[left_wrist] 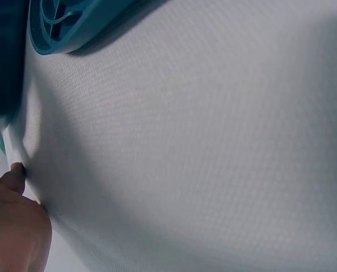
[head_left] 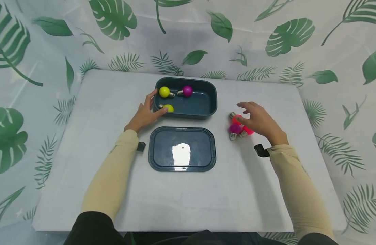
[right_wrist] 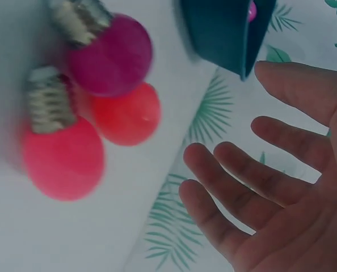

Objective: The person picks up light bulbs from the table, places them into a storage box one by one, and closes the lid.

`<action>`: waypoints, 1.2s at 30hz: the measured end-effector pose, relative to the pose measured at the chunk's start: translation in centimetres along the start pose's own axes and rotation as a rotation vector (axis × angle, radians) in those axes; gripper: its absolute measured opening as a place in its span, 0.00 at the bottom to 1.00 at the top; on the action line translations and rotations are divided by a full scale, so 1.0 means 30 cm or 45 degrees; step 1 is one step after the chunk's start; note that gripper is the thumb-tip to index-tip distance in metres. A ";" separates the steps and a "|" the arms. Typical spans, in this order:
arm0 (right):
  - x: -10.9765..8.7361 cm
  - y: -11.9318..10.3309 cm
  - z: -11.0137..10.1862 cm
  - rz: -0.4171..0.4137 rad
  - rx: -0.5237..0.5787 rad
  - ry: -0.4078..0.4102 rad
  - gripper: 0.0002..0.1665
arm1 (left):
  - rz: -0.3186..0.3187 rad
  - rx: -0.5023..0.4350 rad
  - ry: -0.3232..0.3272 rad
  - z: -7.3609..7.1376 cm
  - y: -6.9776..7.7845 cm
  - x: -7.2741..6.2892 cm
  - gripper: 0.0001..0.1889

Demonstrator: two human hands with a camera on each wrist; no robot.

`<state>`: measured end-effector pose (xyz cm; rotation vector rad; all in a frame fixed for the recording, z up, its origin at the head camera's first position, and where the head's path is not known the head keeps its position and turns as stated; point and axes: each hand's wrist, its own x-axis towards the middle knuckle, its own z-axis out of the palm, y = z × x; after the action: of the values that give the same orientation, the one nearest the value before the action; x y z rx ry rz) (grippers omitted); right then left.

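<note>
My left hand (head_left: 146, 114) holds the left end of a dark blue-grey plastic box (head_left: 200, 106), its thumb at the front rim and fingers along the left side. Inside lie a yellow light bulb (head_left: 164, 92), a purple bulb (head_left: 187, 91) and a second yellow bulb (head_left: 169, 108), partly covered by the thumb. Over on the right, my right hand (head_left: 258, 120) hovers with spread fingers above three bulbs on the table. These are a purple one (right_wrist: 114, 56), an orange-red one (right_wrist: 129, 116) and a pinkish-red one (right_wrist: 63, 161). Nothing is in the right hand.
The box's matching lid (head_left: 182, 149) lies flat on the white table (head_left: 188, 200), just in front of the box. A leaf-patterned cloth (head_left: 182, 37) hangs behind the table and along both sides.
</note>
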<state>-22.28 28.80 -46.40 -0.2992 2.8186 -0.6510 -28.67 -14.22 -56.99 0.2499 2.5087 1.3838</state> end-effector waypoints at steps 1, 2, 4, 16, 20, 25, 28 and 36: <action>-0.004 0.003 0.009 0.000 0.004 -0.001 0.34 | 0.002 0.001 0.003 -0.003 0.000 0.000 0.51; -0.008 0.005 0.017 0.000 0.006 -0.001 0.34 | 0.002 0.004 0.005 -0.005 -0.001 0.001 0.51; -0.014 0.006 0.034 0.001 0.012 -0.001 0.34 | 0.003 0.010 0.014 -0.012 -0.005 0.004 0.51; -0.021 0.017 0.108 0.002 0.043 -0.009 0.30 | 0.020 0.002 0.024 -0.027 -0.003 0.013 0.51; -0.024 0.031 0.125 -0.025 0.037 0.002 0.27 | 0.047 0.001 0.010 -0.019 -0.002 0.011 0.51; -0.019 0.037 0.157 -0.030 0.038 0.000 0.25 | 0.035 -0.006 0.012 -0.012 -0.011 -0.006 0.51; -0.019 0.035 0.175 -0.010 -0.003 -0.011 0.26 | 0.035 -0.017 0.004 -0.007 -0.018 -0.007 0.52; -0.024 0.043 0.206 0.025 -0.071 -0.057 0.27 | 0.047 -0.026 -0.008 0.008 -0.017 0.000 0.52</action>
<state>-20.12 27.62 -52.27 -0.2915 2.7971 -0.5547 -28.61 -14.29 -57.54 0.2977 2.4955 1.4191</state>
